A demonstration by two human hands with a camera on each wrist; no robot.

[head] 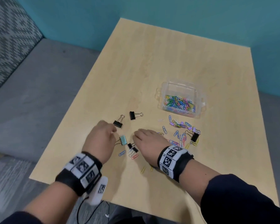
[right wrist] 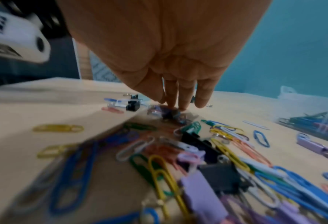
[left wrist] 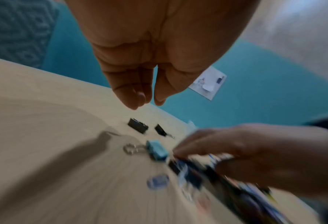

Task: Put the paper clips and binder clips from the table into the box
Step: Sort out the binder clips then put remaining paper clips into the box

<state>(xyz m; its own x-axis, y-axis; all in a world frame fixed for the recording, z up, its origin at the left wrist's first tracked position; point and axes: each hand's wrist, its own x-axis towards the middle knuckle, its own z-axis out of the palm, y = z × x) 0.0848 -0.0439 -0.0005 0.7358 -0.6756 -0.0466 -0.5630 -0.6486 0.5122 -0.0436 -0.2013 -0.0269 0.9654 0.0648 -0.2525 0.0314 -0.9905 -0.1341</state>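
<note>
A clear plastic box (head: pixel 162 90) at the right holds several coloured paper clips. More paper clips and purple and black binder clips (head: pixel 182 134) lie spread in front of it. My left hand (head: pixel 111 133) hovers with fingers curled and thumb close to them, nothing between them (left wrist: pixel 149 101). Just below it lies a teal binder clip (head: pixel 123 140) (left wrist: pixel 157 151). Two black binder clips (head: pixel 118 123) (head: pixel 132 115) lie beyond it. My right hand (head: pixel 136 137) reaches left, its straight fingertips (right wrist: pixel 180 106) touching a small blurred bunch of clips (right wrist: pixel 165 112). Another black binder clip (head: pixel 132 147) lies by the right thumb.
The wooden table (head: pixel 152 62) stands against a teal wall, its far half bare. A grey patterned seat (head: pixel 11 46) runs along the left. Loose clips (head: pixel 121 153) (head: pixel 142 169) lie near the wrists. The table's near edge is just under my left wrist.
</note>
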